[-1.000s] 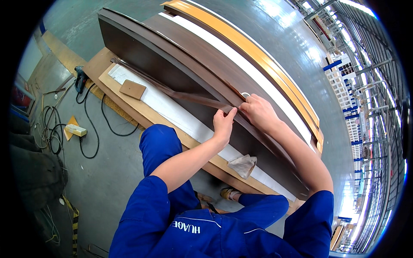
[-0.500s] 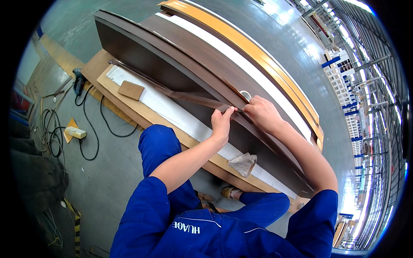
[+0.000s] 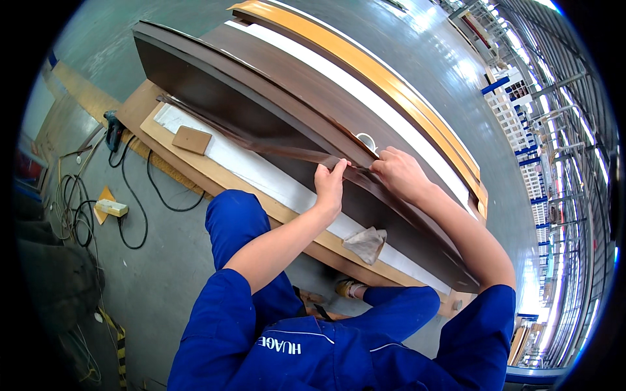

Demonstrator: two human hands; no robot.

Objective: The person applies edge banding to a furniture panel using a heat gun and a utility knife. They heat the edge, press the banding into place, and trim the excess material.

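I see my left hand [image 3: 329,184] pinching a thin dark brown veneer strip [image 3: 261,142] against the edge of a long dark wooden panel [image 3: 274,111]. My right hand [image 3: 399,173], just beside it, presses fingers closed on the same strip, which trails away leftward along the panel.

blue short-sleeved work overalls with white chest lettering, bare forearms.
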